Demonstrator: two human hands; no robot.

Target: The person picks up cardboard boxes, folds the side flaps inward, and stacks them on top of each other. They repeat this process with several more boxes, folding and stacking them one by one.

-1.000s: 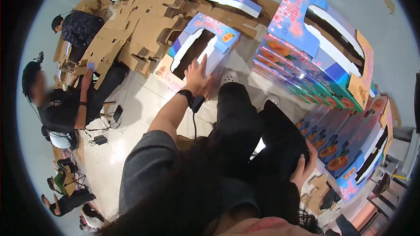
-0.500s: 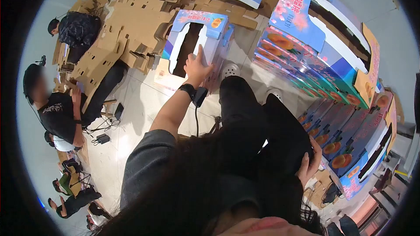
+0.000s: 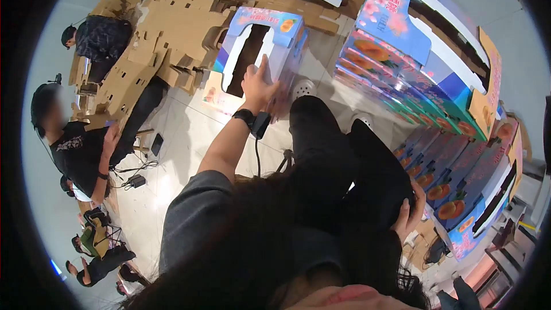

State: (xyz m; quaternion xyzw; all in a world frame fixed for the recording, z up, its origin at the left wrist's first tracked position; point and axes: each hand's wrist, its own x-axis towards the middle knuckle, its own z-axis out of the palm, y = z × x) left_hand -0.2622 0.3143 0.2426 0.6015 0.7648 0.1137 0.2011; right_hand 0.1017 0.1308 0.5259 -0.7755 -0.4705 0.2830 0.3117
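A printed fruit carton (image 3: 283, 26) with peach-like pictures stands in front of me on top of another carton. A long dark slot between white-edged flaps runs along its top. My left hand (image 3: 261, 88), with a dark watch on the wrist, rests on the right-hand flap. Its index finger is stretched out along the flap, while the other fingers bend loosely, holding nothing. Over on the right, my right hand (image 3: 410, 211) lies against my black trouser leg (image 3: 373, 178) with its fingers apart. Part of that hand is hidden behind the leg.
A tall stack of similar cartons (image 3: 396, 51) stands to my right, with more cartons (image 3: 453, 195) nearer me. Flattened brown cardboard (image 3: 172, 23) lies ahead and left. A person in black (image 3: 77, 152) sits at the left, near cables and a small black adapter (image 3: 135, 181).
My left hand stays on the carton's flap, and the carton appears slightly farther away. My right hand remains on my leg. The seated person's hand has come down from the cardboard.
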